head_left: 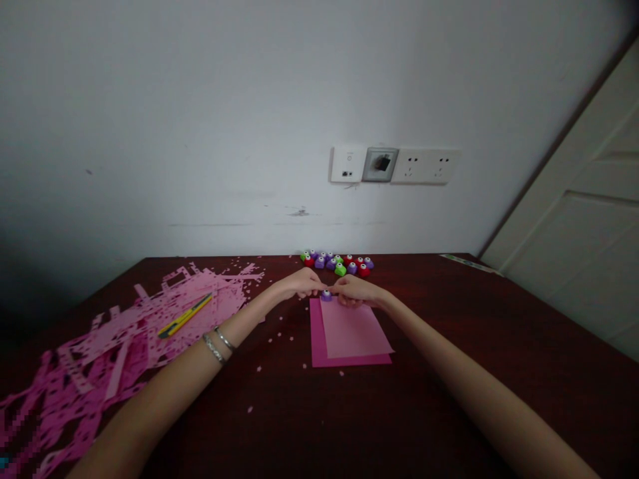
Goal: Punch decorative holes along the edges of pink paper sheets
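A small purple craft punch [326, 297] sits at the top left corner of a light pink sheet of paper [354, 332]. From the left, my left hand [303, 283] reaches to it with closed fingers, the fingertips at its top. My right hand [352, 291] meets it from the other side, index finger against the punch and the other fingers curled over the sheet's upper edge. Under the light sheet lies a darker pink sheet [318, 342], showing along the left and bottom. The exact grip of the fingertips is small and partly hidden.
Several purple, red and green punches [340, 269] stand by the wall. At left, pink paper scraps [124, 339] are heaped, with a yellow utility knife [186, 315] on top. Tiny cut-outs [259, 368] dot the dark table [449, 319]. A ruler-like strip [469, 263] lies back right.
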`<move>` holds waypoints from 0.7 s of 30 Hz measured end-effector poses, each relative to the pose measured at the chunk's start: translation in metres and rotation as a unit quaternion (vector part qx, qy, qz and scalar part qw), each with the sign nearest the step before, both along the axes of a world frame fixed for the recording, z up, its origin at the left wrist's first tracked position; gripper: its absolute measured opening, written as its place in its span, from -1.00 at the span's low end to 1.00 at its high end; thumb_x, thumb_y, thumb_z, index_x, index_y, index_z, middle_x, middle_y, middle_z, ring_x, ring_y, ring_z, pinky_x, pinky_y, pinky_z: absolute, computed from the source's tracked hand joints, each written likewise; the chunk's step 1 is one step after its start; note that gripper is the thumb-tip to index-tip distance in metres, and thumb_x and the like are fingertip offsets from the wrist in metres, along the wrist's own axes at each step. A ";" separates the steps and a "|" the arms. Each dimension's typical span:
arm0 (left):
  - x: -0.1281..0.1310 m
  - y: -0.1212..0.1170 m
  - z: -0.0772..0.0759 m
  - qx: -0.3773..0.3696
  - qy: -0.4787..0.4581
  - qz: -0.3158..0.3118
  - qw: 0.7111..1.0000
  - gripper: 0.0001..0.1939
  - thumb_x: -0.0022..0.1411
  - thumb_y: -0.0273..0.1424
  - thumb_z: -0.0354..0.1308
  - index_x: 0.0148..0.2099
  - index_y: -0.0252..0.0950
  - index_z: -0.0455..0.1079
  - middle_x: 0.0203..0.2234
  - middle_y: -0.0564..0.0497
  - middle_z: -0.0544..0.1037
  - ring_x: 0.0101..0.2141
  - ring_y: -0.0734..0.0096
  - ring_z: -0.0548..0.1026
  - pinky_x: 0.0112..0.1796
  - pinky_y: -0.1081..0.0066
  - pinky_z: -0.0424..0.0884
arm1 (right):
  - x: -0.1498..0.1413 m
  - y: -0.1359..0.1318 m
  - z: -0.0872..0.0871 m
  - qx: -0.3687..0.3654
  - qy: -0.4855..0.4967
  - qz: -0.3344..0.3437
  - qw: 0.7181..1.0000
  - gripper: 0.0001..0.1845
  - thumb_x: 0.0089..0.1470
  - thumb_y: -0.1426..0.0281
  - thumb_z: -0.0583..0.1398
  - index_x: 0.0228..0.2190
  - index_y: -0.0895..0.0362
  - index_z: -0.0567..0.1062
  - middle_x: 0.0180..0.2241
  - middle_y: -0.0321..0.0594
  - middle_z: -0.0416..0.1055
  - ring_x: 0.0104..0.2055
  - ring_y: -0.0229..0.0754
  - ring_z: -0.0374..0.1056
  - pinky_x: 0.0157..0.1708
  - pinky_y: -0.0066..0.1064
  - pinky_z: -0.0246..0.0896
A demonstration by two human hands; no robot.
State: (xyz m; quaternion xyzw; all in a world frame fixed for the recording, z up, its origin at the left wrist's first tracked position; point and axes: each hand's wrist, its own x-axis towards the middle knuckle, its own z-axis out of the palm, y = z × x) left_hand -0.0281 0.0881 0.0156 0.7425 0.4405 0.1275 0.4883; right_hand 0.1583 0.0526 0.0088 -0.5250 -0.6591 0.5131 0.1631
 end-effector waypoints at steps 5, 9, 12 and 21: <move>0.003 0.003 0.007 -0.088 0.042 -0.016 0.995 -0.64 -0.13 -0.18 0.27 -0.59 -0.38 0.29 -0.73 0.15 0.22 -0.74 0.72 0.04 -0.72 0.58 -0.12 | -0.002 0.001 0.005 -0.089 0.006 0.016 0.996 -0.62 0.05 0.25 0.07 -0.69 0.14 0.17 -0.81 -0.47 0.02 -0.81 -0.49 -0.16 -0.84 -0.61 -0.31; 0.006 0.002 0.019 -0.120 0.095 -0.047 0.987 -0.62 -0.11 -0.15 0.26 -0.60 -0.39 0.30 -0.73 0.12 0.23 -0.74 0.72 0.02 -0.71 0.58 -0.12 | 0.000 0.005 0.008 -0.176 0.071 0.066 0.980 -0.66 0.06 0.31 0.03 -0.66 0.11 0.09 -0.80 -0.54 -0.09 -0.80 -0.50 -0.27 -0.82 -0.65 -0.38; 0.010 0.005 0.022 -0.137 0.129 -0.062 0.980 -0.67 -0.02 -0.20 0.21 -0.56 -0.39 0.35 -0.73 0.10 0.25 -0.74 0.71 0.02 -0.71 0.59 -0.09 | 0.001 0.011 0.007 -0.210 0.088 0.093 0.969 -0.70 0.07 0.37 -0.01 -0.65 0.12 0.10 -0.80 -0.54 -0.10 -0.80 -0.49 -0.29 -0.82 -0.65 -0.40; 0.020 0.016 0.007 -0.122 0.176 -0.059 0.975 -0.81 -0.04 -0.36 0.15 -0.60 -0.35 0.32 -0.77 0.08 0.25 -0.71 0.60 0.11 -0.69 0.57 0.00 | 0.002 0.016 0.002 -0.247 0.067 0.132 0.958 -0.57 0.14 0.35 -0.11 -0.74 0.10 0.02 -0.83 -0.50 -0.13 -0.81 -0.48 -0.31 -0.85 -0.64 -0.39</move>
